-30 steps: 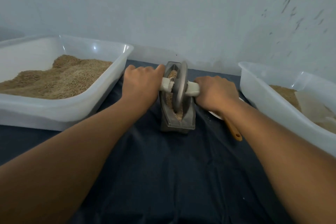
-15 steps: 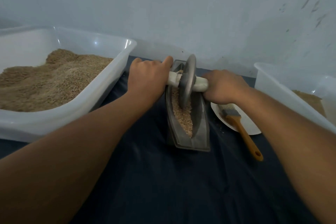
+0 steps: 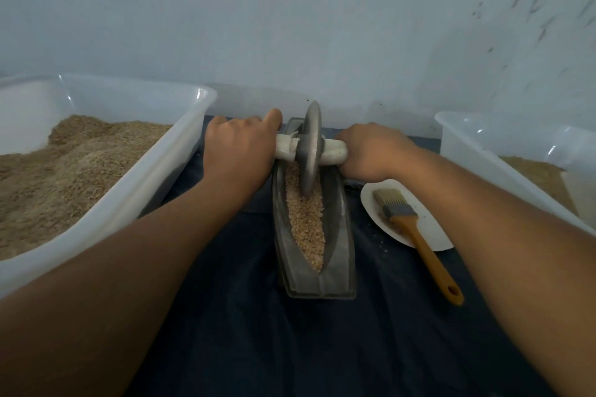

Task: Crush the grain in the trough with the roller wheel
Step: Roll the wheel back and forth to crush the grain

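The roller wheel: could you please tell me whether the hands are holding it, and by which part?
Yes. The left hand and right hand each grip one end of the roller wheel's white axle handle.

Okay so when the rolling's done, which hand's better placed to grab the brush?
Right, probably. The brush lies on the white plate just right of the trough, just below the right hand. The left hand would have to cross over the roller wheel. Both grip its handle.
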Available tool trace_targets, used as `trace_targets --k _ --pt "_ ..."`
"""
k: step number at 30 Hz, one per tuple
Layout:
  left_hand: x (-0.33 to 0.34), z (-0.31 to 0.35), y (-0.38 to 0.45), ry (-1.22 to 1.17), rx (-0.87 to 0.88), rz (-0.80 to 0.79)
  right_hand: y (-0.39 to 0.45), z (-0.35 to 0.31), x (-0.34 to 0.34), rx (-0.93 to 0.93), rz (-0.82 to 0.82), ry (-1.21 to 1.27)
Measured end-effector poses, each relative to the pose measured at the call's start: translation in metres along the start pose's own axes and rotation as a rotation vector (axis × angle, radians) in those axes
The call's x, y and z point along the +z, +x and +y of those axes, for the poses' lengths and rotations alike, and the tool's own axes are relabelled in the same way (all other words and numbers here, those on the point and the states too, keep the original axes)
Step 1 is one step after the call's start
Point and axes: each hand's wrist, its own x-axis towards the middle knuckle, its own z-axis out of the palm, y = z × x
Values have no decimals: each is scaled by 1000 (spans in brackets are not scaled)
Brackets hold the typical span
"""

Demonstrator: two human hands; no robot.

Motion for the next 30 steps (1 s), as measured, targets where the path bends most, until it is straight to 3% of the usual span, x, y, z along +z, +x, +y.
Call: trace_targets --k 13,23,30 --pt "-28 5 -35 10 -7 -27 -43 -14 18 51 302 -89" --pt "-65 11 -53 70 39 -110 -94 -28 26 108 391 -38" --pt "-71 4 -58 22 36 -171 -102 -36 18 95 498 -264"
